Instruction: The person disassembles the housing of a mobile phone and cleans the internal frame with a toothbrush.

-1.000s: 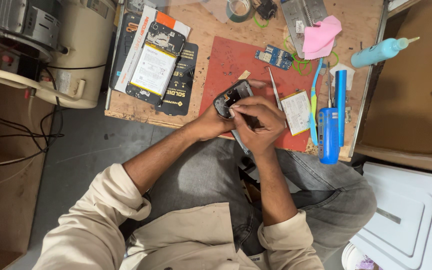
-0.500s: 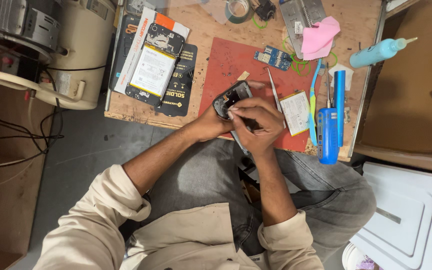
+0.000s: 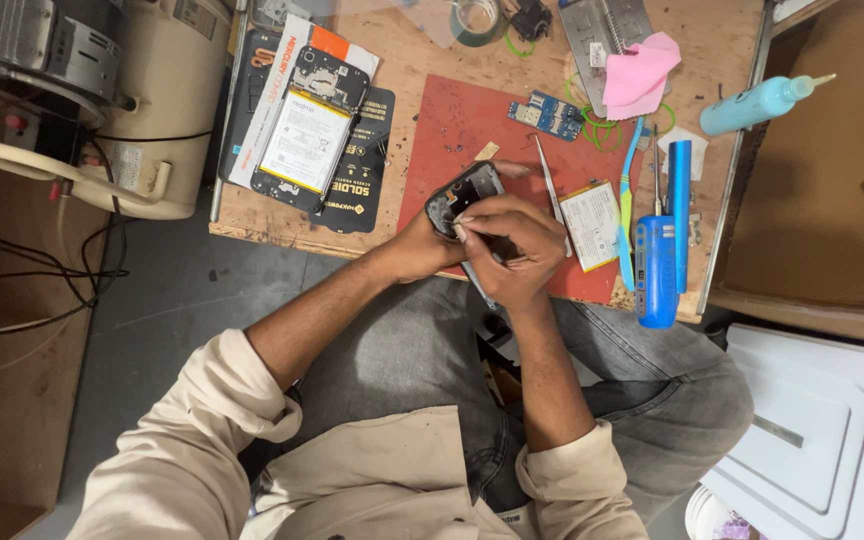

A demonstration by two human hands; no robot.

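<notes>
At frame centre, over the red mat (image 3: 452, 130):
Left hand (image 3: 420, 250): gripped the opened phone (image 3: 464, 192).
Right hand (image 3: 512, 248): fingertips pinched together on the phone's inside.
Worktop (image 3: 422, 60): battery (image 3: 590, 224) just right.

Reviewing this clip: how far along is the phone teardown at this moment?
Done: a circuit board and a battery lie loose on the red mat. In hand: the left hand steadies the opened phone frame while the right hand picks inside it. Left: the frame is not yet put down.
</notes>
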